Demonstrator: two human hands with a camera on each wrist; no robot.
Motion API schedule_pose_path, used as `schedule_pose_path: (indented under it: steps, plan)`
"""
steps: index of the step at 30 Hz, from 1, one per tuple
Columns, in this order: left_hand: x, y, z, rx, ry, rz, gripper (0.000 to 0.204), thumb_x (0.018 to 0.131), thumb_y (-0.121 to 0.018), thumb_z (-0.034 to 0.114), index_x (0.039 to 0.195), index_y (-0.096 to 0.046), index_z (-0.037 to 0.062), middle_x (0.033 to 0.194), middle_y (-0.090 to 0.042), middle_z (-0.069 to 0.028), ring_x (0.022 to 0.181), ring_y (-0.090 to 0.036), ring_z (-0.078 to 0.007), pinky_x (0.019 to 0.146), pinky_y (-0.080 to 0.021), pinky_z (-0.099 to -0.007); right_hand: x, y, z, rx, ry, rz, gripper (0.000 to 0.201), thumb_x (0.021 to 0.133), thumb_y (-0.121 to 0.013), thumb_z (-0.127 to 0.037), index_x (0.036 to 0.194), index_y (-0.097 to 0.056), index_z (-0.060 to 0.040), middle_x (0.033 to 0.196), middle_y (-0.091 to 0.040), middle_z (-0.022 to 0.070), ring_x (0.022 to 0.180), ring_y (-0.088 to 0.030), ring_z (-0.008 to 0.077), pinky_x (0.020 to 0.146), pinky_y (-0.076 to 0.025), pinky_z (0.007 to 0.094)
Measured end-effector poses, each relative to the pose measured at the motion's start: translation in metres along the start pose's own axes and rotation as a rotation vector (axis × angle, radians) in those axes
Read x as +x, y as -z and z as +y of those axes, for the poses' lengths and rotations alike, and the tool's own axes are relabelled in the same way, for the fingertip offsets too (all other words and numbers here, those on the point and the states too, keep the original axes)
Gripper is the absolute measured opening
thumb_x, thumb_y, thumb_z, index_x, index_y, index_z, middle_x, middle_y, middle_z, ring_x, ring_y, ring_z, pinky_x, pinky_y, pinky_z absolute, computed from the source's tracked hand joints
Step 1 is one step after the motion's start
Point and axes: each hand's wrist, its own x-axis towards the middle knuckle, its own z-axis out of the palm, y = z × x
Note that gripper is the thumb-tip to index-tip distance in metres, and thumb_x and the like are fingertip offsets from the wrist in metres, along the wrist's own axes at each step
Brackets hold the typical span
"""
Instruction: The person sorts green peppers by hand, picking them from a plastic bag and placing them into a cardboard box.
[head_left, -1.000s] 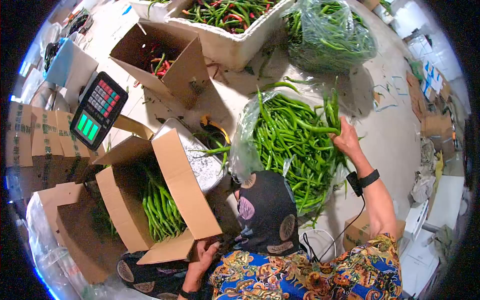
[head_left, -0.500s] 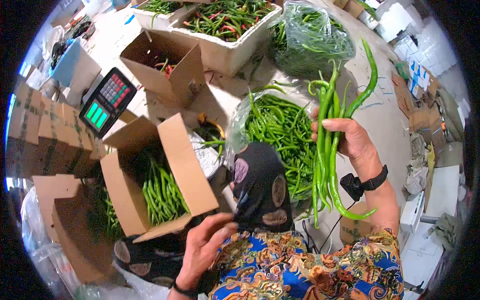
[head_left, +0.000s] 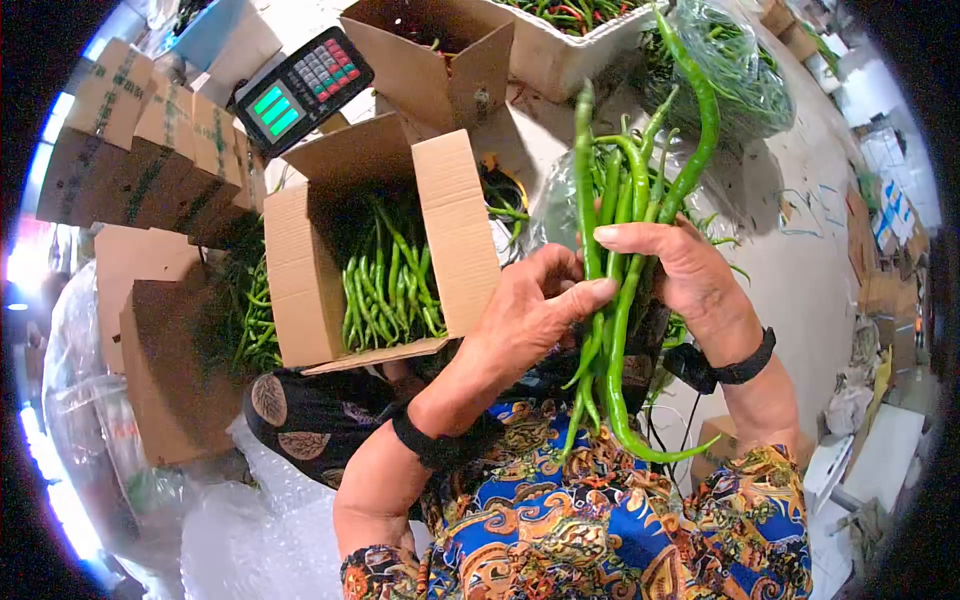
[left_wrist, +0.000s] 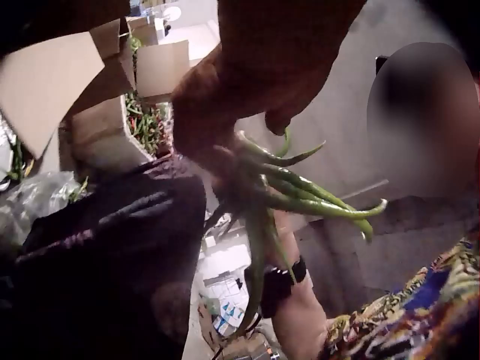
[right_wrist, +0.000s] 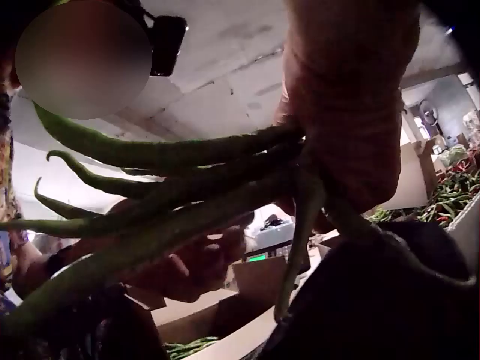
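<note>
In front of the chest, my right hand [head_left: 690,272] grips a bunch of long green chili peppers [head_left: 617,385], its thumb across them. The tips stick out above the hand and below it, one curling to the right. My left hand [head_left: 530,310] meets the bunch from the left, thumb and fingers pinching at its side; the exact peppers pinched are hidden. In the right wrist view the peppers [right_wrist: 172,154] fan out from the right hand [right_wrist: 352,142]. Left of the hands stands an open cardboard box [head_left: 455,220] with green chili peppers [head_left: 385,290] lying lengthwise inside.
A scale display [head_left: 300,92] glows behind the box. Farther back are another cardboard box [head_left: 430,75], a white foam crate [head_left: 565,55] of peppers and a plastic bag [head_left: 745,85] of green peppers. Taped cartons [head_left: 150,150] are stacked at the left.
My right hand has lifted the chili peppers from the open bag toward the chest. The left hand has left the box edge, moved up and right, and now pinches at the bunch.
</note>
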Motion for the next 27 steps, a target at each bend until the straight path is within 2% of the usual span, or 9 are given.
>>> schedule_pose_path:
  steps: [5, 6, 7, 9, 13, 17, 19, 21, 27]
  plan:
    - [-0.007, 0.003, -0.01, -0.239, -0.088, -0.046, 0.053, 0.087, -0.064, 0.025, 0.132, -0.047, 0.0033, 0.102, -0.06, -0.0005, 0.077, -0.053, -0.0085, 0.066, -0.044, -0.0228, 0.007, -0.004, 0.013, 0.135, -0.02, -0.059, 0.045, 0.079, -0.064, -0.005, 0.122, -0.051, 0.0028, 0.111, -0.062, 0.0155, 0.1, -0.062, 0.0252, 0.092, -0.049, 0.0372]
    - [-0.008, 0.004, -0.014, -0.262, -0.008, -0.062, 0.055, 0.086, -0.065, 0.024, 0.133, -0.045, 0.0031, 0.102, -0.06, -0.001, 0.079, -0.053, -0.0082, 0.068, -0.045, -0.0231, 0.01, -0.004, 0.018, 0.129, 0.009, -0.07, 0.049, 0.078, -0.065, -0.003, 0.123, -0.049, 0.0029, 0.112, -0.061, 0.0154, 0.103, -0.061, 0.0253, 0.094, -0.048, 0.0385]
    - [-0.012, 0.005, -0.015, -0.111, -0.033, -0.014, 0.051, 0.085, -0.064, 0.02, 0.13, -0.048, 0.0018, 0.103, -0.06, -0.002, 0.084, -0.055, -0.0104, 0.076, -0.046, -0.0257, 0.011, -0.006, 0.021, 0.129, 0.007, -0.078, 0.049, 0.078, -0.065, -0.003, 0.123, -0.049, 0.0029, 0.112, -0.061, 0.0154, 0.103, -0.061, 0.0253, 0.094, -0.048, 0.0385]
    - [-0.015, 0.006, -0.019, -0.185, -0.085, 0.013, 0.047, 0.084, -0.063, 0.02, 0.125, -0.052, 0.0009, 0.106, -0.061, -0.0042, 0.092, -0.057, -0.0134, 0.085, -0.045, -0.0283, 0.013, -0.012, 0.025, 0.103, 0.037, -0.073, 0.049, 0.078, -0.066, -0.003, 0.123, -0.049, 0.0023, 0.11, -0.061, 0.0144, 0.102, -0.061, 0.0246, 0.094, -0.048, 0.0379]
    - [-0.029, 0.02, -0.013, -0.101, -0.025, 0.061, 0.041, 0.085, -0.061, 0.019, 0.121, -0.055, 0.0001, 0.11, -0.062, -0.0062, 0.1, -0.057, -0.0154, 0.091, -0.044, -0.0303, 0.014, -0.013, 0.024, 0.122, -0.054, -0.119, 0.049, 0.078, -0.068, -0.005, 0.123, -0.049, 0.0005, 0.108, -0.061, 0.012, 0.101, -0.061, 0.0223, 0.088, -0.051, 0.0354]
    - [-0.033, 0.026, -0.022, -0.153, -0.004, 0.027, 0.035, 0.09, -0.055, 0.016, 0.12, -0.052, -0.0011, 0.102, -0.062, -0.0061, 0.092, -0.055, -0.0121, 0.085, -0.045, -0.0289, 0.022, -0.011, 0.034, 0.182, -0.097, -0.195, 0.047, 0.079, -0.068, -0.008, 0.122, -0.05, 0.0005, 0.106, -0.061, 0.011, 0.096, -0.062, 0.0216, 0.084, -0.052, 0.0348]
    - [-0.037, 0.026, -0.025, -0.324, 0.038, 0.123, 0.033, 0.09, -0.054, 0.013, 0.12, -0.052, -0.0003, 0.1, -0.061, -0.0056, 0.091, -0.056, -0.0117, 0.083, -0.045, -0.0277, 0.021, -0.019, 0.031, 0.202, -0.086, -0.169, 0.048, 0.078, -0.068, -0.008, 0.122, -0.05, 0.0008, 0.104, -0.061, 0.0103, 0.09, -0.062, 0.0206, 0.083, -0.052, 0.0342]
    - [-0.042, 0.03, -0.024, -0.281, 0.036, 0.171, 0.034, 0.09, -0.054, 0.015, 0.121, -0.05, 0.0001, 0.099, -0.062, -0.0062, 0.089, -0.058, -0.0126, 0.08, -0.047, -0.0275, 0.019, -0.019, 0.03, 0.09, 0.02, 0.019, 0.045, 0.08, -0.067, -0.007, 0.12, -0.049, 0.0015, 0.101, -0.062, 0.0099, 0.088, -0.063, 0.0194, 0.081, -0.053, 0.034]
    - [-0.076, 0.048, -0.005, -0.287, 0.089, 0.42, 0.029, 0.091, -0.053, 0.02, 0.116, -0.05, 0.0053, 0.082, -0.058, -0.0029, 0.064, -0.055, -0.0099, 0.055, -0.044, -0.0214, 0.029, -0.001, 0.035, 0.36, 0.053, -0.163, 0.056, 0.079, -0.066, -0.007, 0.13, -0.043, 0.0029, 0.102, -0.062, 0.0099, 0.09, -0.062, 0.0209, 0.081, -0.053, 0.0349]
